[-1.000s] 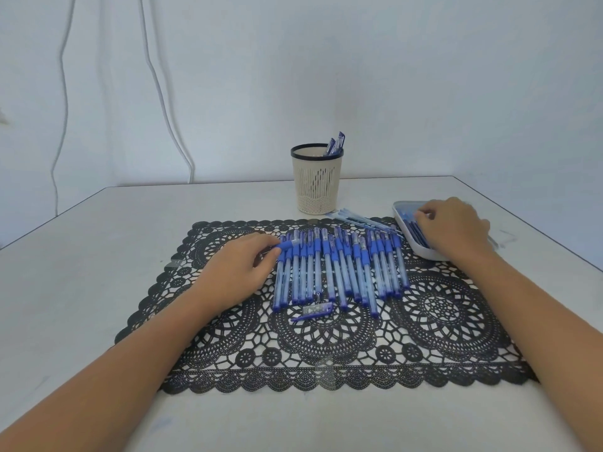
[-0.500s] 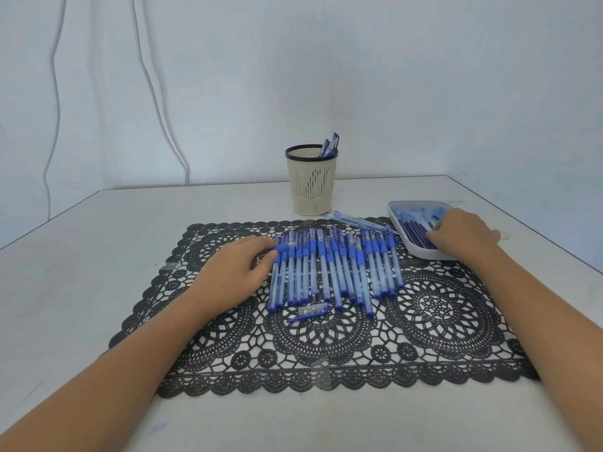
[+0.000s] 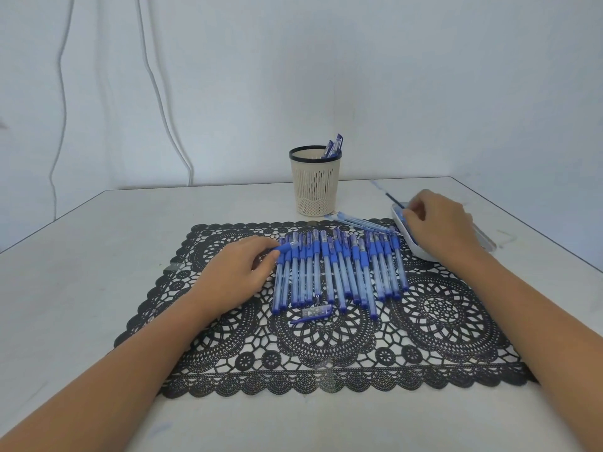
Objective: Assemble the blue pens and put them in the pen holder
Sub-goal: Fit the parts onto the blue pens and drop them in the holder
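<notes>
The left hand (image 3: 239, 272) is pinching a pen barrel (image 3: 288, 246) at the left end of the row of barrels (image 3: 342, 269) lying on the black lace mat (image 3: 326, 347). The right hand (image 3: 439, 223) is pinching a thin refill (image 3: 393, 199) over the white tray (image 3: 486, 242) at the right. The pen holder (image 3: 315, 184) is standing at the far centre, holding capped pens (image 3: 336, 147).

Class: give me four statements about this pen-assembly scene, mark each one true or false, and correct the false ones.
1. The pen holder is empty. False: blue pens stand in it.
2. The pen row lies on the black lace mat. True.
3. The left hand touches the pen holder. False: it grips a pen at the row's left end.
4. The right hand pinches a thin refill at the white tray. True.
</notes>
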### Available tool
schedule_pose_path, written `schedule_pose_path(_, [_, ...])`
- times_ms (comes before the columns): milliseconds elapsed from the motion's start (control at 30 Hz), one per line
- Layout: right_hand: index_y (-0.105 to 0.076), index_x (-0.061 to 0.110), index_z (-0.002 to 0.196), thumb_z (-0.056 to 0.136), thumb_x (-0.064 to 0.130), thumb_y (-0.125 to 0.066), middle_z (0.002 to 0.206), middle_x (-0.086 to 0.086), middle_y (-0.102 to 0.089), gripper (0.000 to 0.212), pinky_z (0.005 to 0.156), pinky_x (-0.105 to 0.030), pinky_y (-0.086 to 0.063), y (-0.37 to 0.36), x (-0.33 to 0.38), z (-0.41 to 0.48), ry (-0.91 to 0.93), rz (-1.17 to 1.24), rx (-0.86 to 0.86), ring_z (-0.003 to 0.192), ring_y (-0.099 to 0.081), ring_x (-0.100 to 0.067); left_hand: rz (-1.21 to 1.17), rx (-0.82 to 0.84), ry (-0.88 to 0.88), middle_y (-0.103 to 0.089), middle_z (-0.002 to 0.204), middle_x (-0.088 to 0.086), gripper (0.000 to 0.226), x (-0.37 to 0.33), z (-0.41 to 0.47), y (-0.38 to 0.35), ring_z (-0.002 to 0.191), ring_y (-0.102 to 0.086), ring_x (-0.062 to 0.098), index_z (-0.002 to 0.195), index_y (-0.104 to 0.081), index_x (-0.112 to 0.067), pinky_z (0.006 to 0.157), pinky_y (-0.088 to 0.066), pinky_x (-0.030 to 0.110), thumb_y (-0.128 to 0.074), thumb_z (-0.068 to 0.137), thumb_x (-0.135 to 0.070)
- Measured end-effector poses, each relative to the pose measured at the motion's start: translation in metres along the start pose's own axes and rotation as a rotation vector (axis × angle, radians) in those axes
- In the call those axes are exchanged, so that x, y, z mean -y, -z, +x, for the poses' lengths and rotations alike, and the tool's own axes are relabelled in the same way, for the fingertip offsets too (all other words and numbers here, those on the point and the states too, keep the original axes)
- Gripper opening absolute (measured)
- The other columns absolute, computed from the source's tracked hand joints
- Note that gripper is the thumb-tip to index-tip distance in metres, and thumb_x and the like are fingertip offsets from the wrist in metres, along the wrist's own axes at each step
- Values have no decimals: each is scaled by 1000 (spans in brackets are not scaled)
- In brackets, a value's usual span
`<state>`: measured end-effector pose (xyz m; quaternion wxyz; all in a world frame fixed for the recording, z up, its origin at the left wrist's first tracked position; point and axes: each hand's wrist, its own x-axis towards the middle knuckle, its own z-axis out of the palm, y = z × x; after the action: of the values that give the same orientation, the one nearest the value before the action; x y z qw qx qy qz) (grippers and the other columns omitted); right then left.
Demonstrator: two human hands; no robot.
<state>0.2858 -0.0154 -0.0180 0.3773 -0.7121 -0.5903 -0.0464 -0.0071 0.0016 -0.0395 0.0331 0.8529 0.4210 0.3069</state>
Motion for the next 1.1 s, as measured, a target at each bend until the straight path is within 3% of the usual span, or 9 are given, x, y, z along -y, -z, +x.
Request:
schedule_pose_path(67, [-58,18,93,91,22,-55,90,2,-60,6,86,-40,-46,0,16,-8,152,49,66,81,-55,-14,-6,-4,5,-61,99,-9,28,-1,0,1,88,-54,6,117,-60,-13,73,-36,10,-48,94,-25])
schedule_pose_path(167, [-63,15,100,90,18,-57,92,6,-58,12,85,-28,-45,1,34,-21,332,91,208,85,-54,-9,-16,-6,8,-61,97,-8,28,-1,0,2,87,-55,7,116,-60,-13,72,-36,7,-49,94,-25])
schedule_pose_path(333, [-67,20,95,88,17,-60,89,8,-62,10,85,-43,-47,-1,45,-34,488,120,275,86,-57,-11,-24,-10,9,-62,100,-8,28,-2,0,4,88,-54,6,116,-60,-13,72,-36,6,-48,94,-26])
schedule_pose_path(533, [-68,19,96,89,17,-60,90,6,-64,11,81,-42,-48,-5,42,-34,483,104,196,84,-56,-10,-20,-2,-2,-60,101,-9,29,-4,-1,5,89,-56,7,117,-60,-13,74,-37,6,-48,94,-26])
schedule_pose_path(700, [-67,19,98,90,18,-58,91,6,-63,13,81,-41,-48,-7,41,-34,466,84,193,82,-53,-9,-40,-9,-10,-63,99,-7,29,-6,-1,6,87,-58,11,116,-61,-13,78,-46,23,-49,94,-26])
schedule_pose_path(833, [-67,21,98,90,20,-57,90,7,-62,12,81,-43,-47,-7,41,-34,473,75,220,83,-54,-10,-78,-23,-3,-64,95,-7,26,-9,-1,6,85,-59,12,115,-61,-14,77,-45,22,-50,94,-25])
schedule_pose_path(1100, [-66,18,98,90,17,-57,86,10,-56,12,74,-19,-38,-4,44,-34,440,107,217,78,-50,-7,-105,-46,28,-59,86,-15,26,-8,-1,8,82,-56,5,115,-61,-14,70,-39,9,-50,94,-24])
